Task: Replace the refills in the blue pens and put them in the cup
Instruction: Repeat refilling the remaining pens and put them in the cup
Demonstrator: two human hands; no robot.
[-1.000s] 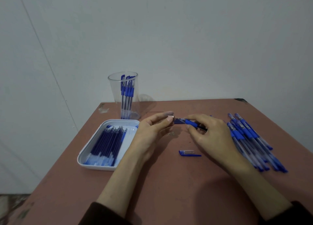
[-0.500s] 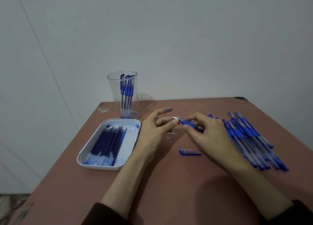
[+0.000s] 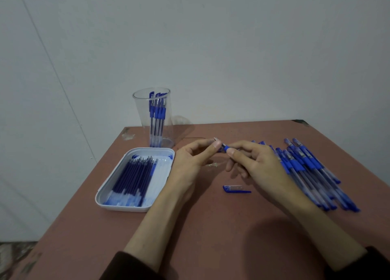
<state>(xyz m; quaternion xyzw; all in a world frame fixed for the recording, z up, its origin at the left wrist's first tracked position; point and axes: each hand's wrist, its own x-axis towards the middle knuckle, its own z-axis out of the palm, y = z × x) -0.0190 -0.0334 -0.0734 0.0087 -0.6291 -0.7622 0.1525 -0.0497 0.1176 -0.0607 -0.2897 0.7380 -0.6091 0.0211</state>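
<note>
At the frame's centre, the left hand (image 3: 190, 163) is pinching the metal tip (image 3: 217, 140) of a blue pen (image 3: 225, 147). The right hand (image 3: 257, 166) is grasping its barrel.

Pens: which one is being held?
The pen the left hand pinches by its tip and the right hand grips. The rest lie in the pile or stand in the cup.

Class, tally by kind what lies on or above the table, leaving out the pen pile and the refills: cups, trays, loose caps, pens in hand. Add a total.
Clear cup: 1
White tray: 1
Loose pen cap: 1
Held blue pen: 1
Total: 4
</note>
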